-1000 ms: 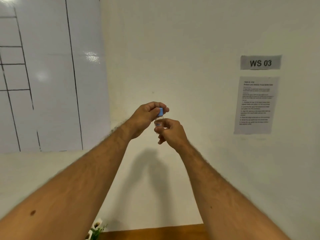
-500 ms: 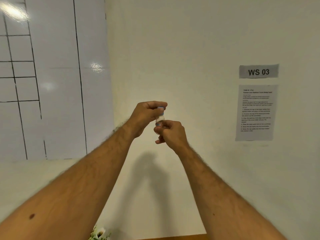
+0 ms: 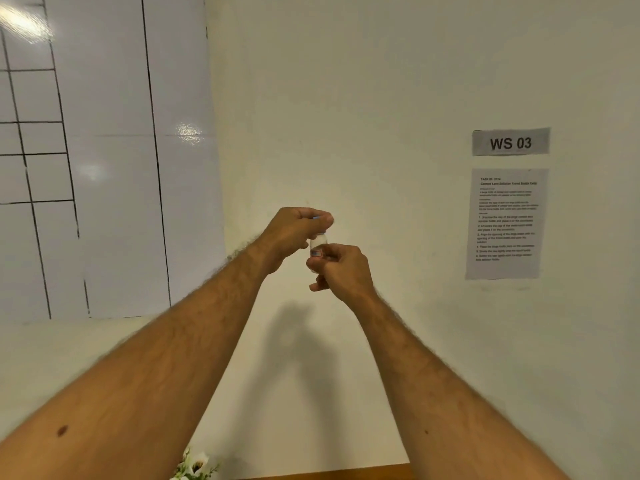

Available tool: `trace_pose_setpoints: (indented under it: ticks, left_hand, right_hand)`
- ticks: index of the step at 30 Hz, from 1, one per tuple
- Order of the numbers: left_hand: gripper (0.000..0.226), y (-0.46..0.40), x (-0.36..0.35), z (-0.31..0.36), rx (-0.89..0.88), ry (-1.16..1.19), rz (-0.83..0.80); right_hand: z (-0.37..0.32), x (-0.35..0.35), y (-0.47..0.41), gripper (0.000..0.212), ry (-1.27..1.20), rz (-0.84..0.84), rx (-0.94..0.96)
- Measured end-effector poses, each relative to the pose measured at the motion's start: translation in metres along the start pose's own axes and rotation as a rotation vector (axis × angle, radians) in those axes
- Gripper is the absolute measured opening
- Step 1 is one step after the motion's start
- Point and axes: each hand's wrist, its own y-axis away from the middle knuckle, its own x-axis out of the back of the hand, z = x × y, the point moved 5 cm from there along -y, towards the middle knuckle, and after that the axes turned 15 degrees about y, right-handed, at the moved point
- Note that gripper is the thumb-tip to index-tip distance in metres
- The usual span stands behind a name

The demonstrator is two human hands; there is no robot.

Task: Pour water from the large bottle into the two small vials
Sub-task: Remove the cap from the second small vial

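Both arms are raised in front of the wall. My right hand (image 3: 341, 268) grips a small clear vial (image 3: 318, 244) with a little label, holding it upright. My left hand (image 3: 298, 232) curls over the vial's top, its fingers around the blue cap (image 3: 316, 218), of which only a sliver shows. The large bottle and the other vial are out of view.
A cream wall fills the view, with a "WS 03" sign (image 3: 510, 142) and an instruction sheet (image 3: 505, 223) at the right. A glossy white board with black lines (image 3: 104, 150) stands at the left. White flowers (image 3: 195, 467) and a wooden edge (image 3: 332, 474) show at the bottom.
The view has tilted upward, so less of the wooden edge shows. My left hand has closed further over the blue cap, which was plainly visible a second ago.
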Motion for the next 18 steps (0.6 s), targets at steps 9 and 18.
trace_pose_setpoints:
  ticks: [9,18]
  left_hand:
    - [0.027,0.000,0.008,0.002,-0.089,0.280,0.224]
    - [0.016,0.025,-0.004,-0.051,-0.035,0.554,0.293]
  right_hand:
    - [0.016,0.008,-0.002,0.033,0.002,0.050,-0.035]
    - [0.048,0.021,0.006,0.037,-0.026,0.125,-0.089]
